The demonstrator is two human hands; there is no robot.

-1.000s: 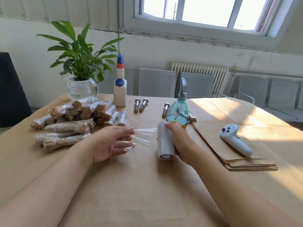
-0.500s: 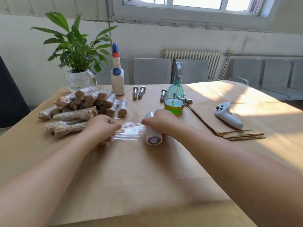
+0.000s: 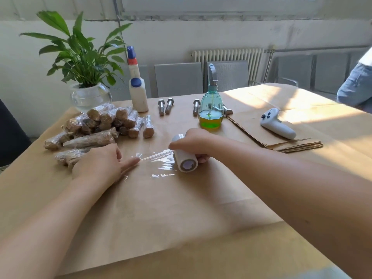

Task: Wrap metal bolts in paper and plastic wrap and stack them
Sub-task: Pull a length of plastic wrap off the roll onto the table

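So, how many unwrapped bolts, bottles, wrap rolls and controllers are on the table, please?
bare grey metal bolts: 4, one half hidden
bottles: 2, the white plastic glue bottle and the clear teal spray bottle
white roll of plastic wrap: 1
white handheld controller: 1
Total: 8

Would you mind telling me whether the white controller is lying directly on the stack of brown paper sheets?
Yes, the white controller rests on top of the stack of brown paper sheets, right of the spray bottle.
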